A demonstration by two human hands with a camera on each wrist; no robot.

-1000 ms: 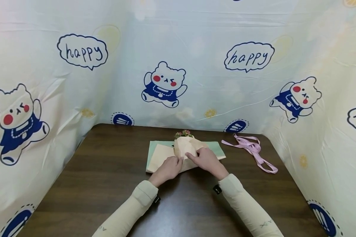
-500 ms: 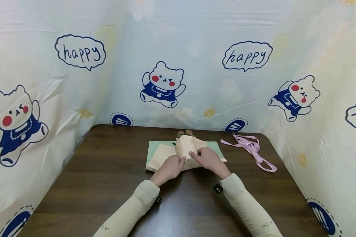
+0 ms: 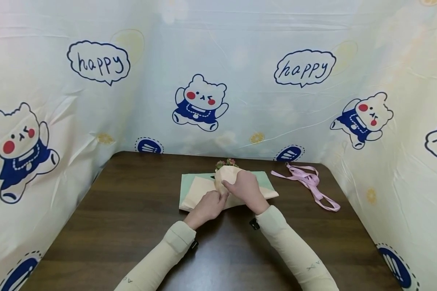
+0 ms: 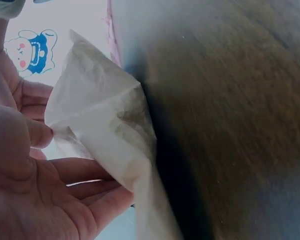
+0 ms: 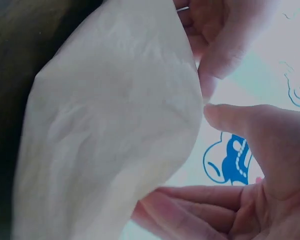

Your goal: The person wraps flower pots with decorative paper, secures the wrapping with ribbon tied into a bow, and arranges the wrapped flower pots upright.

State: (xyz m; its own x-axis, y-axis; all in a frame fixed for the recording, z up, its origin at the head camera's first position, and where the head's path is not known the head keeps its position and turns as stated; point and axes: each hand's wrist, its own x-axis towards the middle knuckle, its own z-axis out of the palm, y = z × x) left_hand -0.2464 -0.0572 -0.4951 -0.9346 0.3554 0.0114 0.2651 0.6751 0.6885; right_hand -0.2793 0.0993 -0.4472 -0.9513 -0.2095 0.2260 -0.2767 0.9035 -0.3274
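Cream wrapping paper (image 3: pixel 199 190) is folded round a small bouquet, with pinkish flowers (image 3: pixel 226 163) and green leaves showing beyond its far end. A mint-green sheet (image 3: pixel 187 182) lies beneath it on the table. At the near end, my left hand (image 3: pixel 208 204) pinches the gathered paper between thumb and fingers. My right hand (image 3: pixel 247 189) lies across the paper's right side, thumb toward the left hand and fingers curved round the fold. Both wrist views show the paper between thumb and fingers. The stems are hidden inside the wrap.
A loosely coiled pink ribbon (image 3: pixel 310 181) lies on the right of the dark wooden table (image 3: pixel 138 226). Pale fabric printed with bears (image 3: pixel 200 103) hangs round the back and sides.
My right hand has moved left and slightly up, over the wrapped paper, covering its right flap. The left hand keeps nearly the same place. The ribbon has not moved.
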